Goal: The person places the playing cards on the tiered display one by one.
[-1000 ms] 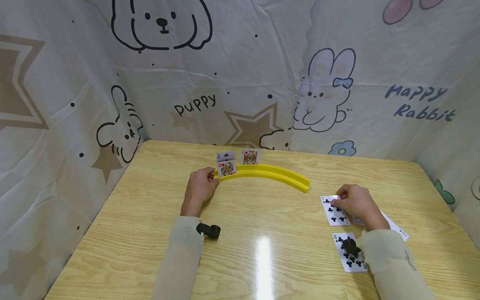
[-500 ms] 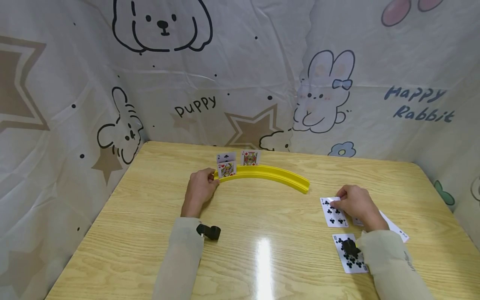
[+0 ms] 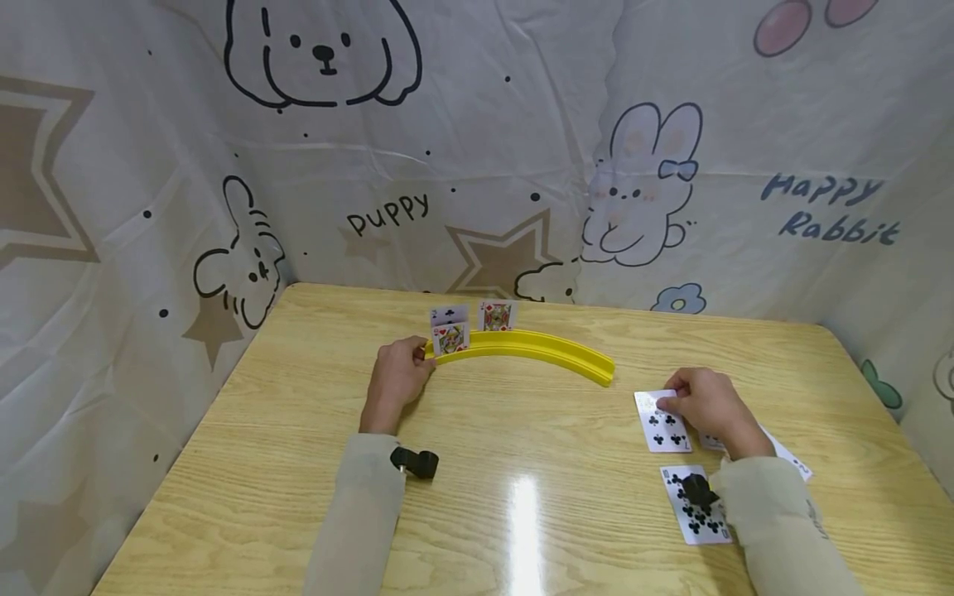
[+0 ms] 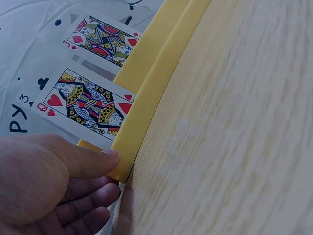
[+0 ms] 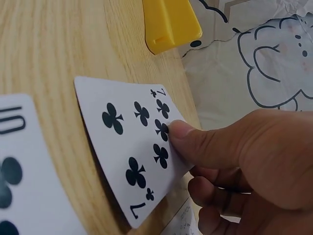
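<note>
The seven [image 3: 662, 429] has tilted slightly at three o'clock on the tabletop [image 3: 551, 430], pinched by our right hand [image 3: 706, 406]. Our left hand [image 3: 397, 378] pinches the rack [image 3: 525, 342] near eleven o'clock.

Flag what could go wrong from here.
The right hand pinches the seven of clubs near one edge, so it might slip or bend.

The left hand grips the end of the yellow rack, right beside the upright queen of hearts; a jolt could topple that card.
</note>
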A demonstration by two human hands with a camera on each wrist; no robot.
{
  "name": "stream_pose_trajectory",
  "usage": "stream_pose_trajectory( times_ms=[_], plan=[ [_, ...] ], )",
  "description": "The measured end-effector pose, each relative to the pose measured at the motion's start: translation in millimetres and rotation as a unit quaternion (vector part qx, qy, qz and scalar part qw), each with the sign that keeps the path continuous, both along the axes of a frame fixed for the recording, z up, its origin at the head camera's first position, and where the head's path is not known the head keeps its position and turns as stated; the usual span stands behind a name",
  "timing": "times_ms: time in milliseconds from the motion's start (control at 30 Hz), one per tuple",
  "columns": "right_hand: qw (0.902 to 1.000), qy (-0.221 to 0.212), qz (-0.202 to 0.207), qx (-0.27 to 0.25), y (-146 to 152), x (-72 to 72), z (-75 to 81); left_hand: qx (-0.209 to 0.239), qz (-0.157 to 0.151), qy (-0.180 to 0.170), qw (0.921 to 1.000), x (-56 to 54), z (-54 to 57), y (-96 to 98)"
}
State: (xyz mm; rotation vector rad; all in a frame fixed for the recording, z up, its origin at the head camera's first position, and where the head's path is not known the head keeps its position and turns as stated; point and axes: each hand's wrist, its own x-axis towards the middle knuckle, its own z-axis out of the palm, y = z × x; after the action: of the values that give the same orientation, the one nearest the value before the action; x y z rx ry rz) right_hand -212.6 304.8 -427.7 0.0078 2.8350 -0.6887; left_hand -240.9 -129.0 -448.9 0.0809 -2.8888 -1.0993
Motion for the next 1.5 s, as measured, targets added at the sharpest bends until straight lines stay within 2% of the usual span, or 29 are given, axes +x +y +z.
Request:
stream_pose_trajectory(
  times_ms=[200,900,1200,1500],
  plan=[
    [0.9997,0.021,0.011,-0.01,-0.6,1.5,4.6,0.001,0.001,-0.006,1.0,0.0,0.9,0.3],
    [0.9979,0.06,-0.002,-0.024,-4.2,5.2,21.0,-0.001,0.001,-0.002,1.0,1.1,1.6,1.9],
    [0.9963,0.08,0.014,-0.029,-6.4,8.9,30.5,-0.001,0.004,0.009,1.0,2.3,-0.3,1.0],
    [0.9942,0.101,0.022,-0.03,-10.3,11.5,38.0,-0.002,0.004,0.004,1.0,1.6,-0.9,1.6]
  ],
)
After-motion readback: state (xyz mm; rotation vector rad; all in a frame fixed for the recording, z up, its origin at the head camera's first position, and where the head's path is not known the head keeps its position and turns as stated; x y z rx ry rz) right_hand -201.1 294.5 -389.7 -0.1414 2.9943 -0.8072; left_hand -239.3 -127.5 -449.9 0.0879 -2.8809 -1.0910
